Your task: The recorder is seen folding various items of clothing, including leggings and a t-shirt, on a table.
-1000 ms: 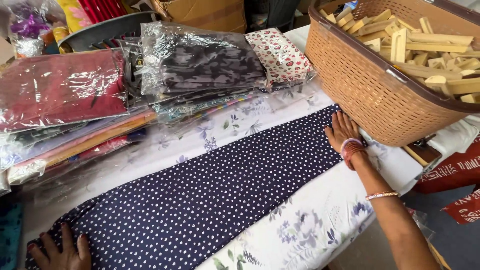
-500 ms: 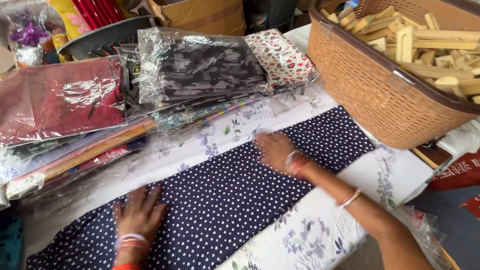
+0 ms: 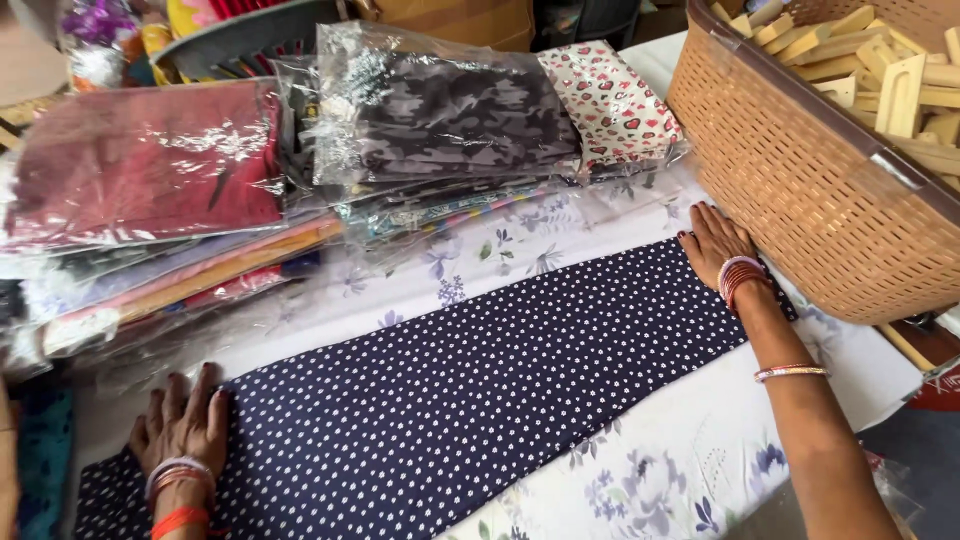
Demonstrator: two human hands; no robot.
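1. In the head view, we look down on a table covered by a white sheet printed with blue flowers (image 3: 640, 470). A long strip of navy cloth with small white dots (image 3: 480, 390) lies flat across it, running from the near left corner up towards the far right edge.

2. Our left hand (image 3: 185, 430) lies open, palm down, fingers spread, on the left end of the navy cloth near the table's near left corner. Bangles and an orange band circle that wrist. It grips nothing; it presses flat on the cloth.

3. Our right hand (image 3: 715, 245) also lies open and flat, palm down, on the right end of the same cloth, close to the right edge of the table. Red and white bangles sit at the wrist, and one thin bangle sits further up the forearm.

4. Just beside the right hand, a tan woven plastic basket (image 3: 800, 190) stands at the far right corner. It holds pale wooden pieces (image 3: 890, 70).

5. Along the far edge, behind the navy cloth, folded fabrics in clear plastic bags are stacked. A dark red packet (image 3: 140, 170) tops the left pile, a grey camouflage-patterned packet (image 3: 460, 115) lies in the middle, and a white packet with small red hearts (image 3: 610, 100) lies beside it, near the basket.

6. Under these, more flat packets show pink, orange and blue edges (image 3: 200, 280).
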